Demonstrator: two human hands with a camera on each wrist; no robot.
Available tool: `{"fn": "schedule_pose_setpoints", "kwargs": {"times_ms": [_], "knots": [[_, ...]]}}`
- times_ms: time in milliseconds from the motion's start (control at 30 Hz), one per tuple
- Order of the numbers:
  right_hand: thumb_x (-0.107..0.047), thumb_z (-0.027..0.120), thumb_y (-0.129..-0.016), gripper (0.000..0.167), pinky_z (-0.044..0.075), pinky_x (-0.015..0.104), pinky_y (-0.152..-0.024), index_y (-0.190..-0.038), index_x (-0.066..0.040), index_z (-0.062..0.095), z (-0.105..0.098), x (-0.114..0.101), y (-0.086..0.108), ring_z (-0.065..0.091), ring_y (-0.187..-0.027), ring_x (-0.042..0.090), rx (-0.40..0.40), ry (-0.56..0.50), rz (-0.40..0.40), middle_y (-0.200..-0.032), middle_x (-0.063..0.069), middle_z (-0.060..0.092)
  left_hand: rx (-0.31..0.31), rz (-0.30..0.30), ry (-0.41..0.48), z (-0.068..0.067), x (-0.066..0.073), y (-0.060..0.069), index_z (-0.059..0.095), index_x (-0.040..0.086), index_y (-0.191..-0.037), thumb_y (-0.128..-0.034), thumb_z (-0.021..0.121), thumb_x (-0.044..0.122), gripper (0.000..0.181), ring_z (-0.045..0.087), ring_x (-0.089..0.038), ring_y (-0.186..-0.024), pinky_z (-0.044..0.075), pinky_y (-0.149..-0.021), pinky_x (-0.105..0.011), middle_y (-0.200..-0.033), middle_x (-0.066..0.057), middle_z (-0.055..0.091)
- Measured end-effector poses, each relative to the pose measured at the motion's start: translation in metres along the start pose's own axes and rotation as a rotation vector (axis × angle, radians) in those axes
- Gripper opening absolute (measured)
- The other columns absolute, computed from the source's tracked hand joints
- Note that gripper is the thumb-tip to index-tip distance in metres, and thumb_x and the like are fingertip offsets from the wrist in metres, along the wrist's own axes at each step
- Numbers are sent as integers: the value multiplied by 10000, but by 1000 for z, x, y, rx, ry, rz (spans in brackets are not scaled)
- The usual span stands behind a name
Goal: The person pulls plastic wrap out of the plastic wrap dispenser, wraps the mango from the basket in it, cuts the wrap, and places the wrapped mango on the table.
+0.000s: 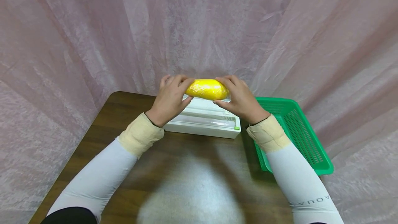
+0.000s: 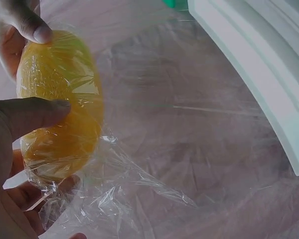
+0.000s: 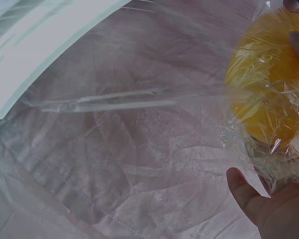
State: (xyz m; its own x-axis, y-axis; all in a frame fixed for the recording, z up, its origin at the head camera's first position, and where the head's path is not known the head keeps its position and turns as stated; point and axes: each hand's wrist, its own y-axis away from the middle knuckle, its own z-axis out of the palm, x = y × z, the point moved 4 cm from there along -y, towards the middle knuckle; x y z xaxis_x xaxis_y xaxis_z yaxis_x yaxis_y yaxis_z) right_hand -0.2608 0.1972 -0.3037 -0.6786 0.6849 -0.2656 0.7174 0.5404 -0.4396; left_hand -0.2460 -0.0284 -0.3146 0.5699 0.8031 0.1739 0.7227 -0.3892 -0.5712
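A smooth yellow oval fruit, like a mango (image 1: 206, 89), is held up lengthwise in both hands above the back of the table. Clear cling film wraps tightly around it. The left hand (image 1: 170, 96) grips its left end, thumb on the near side and fingers beyond; the right hand (image 1: 240, 98) grips the right end likewise. Loose, crumpled film (image 2: 109, 199) hangs by the fruit in the left wrist view. A creased clear sheet (image 3: 114, 103) stretches between the fruit and the white film dispenser (image 1: 202, 129). The fingertips behind the fruit are partly hidden.
Beneath the hands, the dispenser lies on the brown wooden table (image 1: 192, 179), with a film roll seen inside. A green slotted basket (image 1: 306, 137) stands at the right, partly covered by the right forearm. A pinkish curtain (image 1: 199, 27) hangs behind the table.
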Motion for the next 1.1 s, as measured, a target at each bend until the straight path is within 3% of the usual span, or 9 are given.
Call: {"fn": "schedule_pose_setpoints", "kwargs": {"times_ms": [267,500,800,1100], "knots": [[-302,857,-802,719,454,536,-969,-1410,-86,539,-1,-11,12,569,-1134,318,36,4,-39,-1261,140,584,-33,1,26,-13,8,10,610,139,-1308,-832,824,189,524,593,-292,-1152,312,-1103,-565,-1249,-98,614],[-302,876,-778,736,440,543,-998,-1394,-64,549,1,-29,38,573,-1151,321,64,20,-85,-1255,138,596,-109,7,10,-23,22,28,624,136,-1265,-807,847,223,517,620,-291,-1132,384,-1028,-538,-1203,-74,649],[-334,908,-734,775,451,523,-1001,-1375,-67,563,17,-53,81,579,-1135,333,78,30,-105,-1248,152,600,-205,43,54,-26,36,64,626,130,-1207,-743,901,244,551,630,-277,-1016,424,-948,-527,-1116,-44,645],[-358,943,-680,851,450,493,-987,-1379,-59,560,48,-69,136,549,-1161,306,74,15,-91,-1272,136,578,-260,120,69,-8,52,108,620,187,-1203,-738,912,279,556,612,-230,-978,453,-898,-455,-1054,13,623]]}}
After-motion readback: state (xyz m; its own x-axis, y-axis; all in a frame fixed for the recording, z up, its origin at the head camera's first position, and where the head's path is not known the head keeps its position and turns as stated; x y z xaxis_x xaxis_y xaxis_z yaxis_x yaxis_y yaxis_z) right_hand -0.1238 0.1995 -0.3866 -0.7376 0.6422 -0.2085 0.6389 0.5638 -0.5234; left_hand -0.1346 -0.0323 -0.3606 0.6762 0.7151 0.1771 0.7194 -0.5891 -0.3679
